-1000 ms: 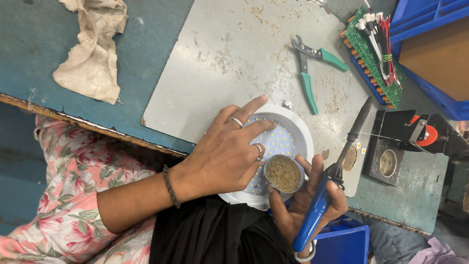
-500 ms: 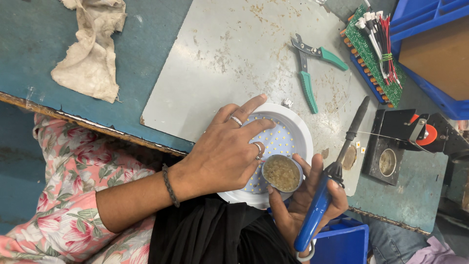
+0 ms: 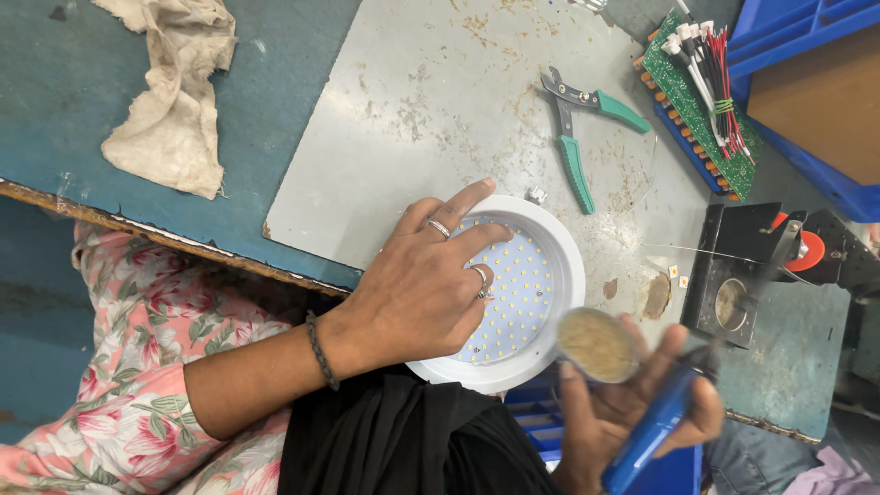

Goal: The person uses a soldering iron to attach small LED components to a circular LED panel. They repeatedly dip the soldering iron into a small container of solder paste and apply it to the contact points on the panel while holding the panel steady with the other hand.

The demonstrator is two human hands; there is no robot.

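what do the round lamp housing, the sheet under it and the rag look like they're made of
Round lamp housing: probably moulded plastic, a smooth glossy white rim around a dotted LED board, pinned by the left hand.
Sheet: likely metal, dull grey, flat and thin, with rust-brown specks and scuffs.
Rag: woven cloth, off-white, stained, crumpled into soft folds.

A crumpled beige rag [image 3: 170, 101] lies at the upper left on the blue-green bench [image 3: 55, 101], green-handled pliers [image 3: 577, 137] rest on the grey metal sheet [image 3: 431, 101] at upper centre, and a green circuit board [image 3: 692, 101] with red wires sits upper right.
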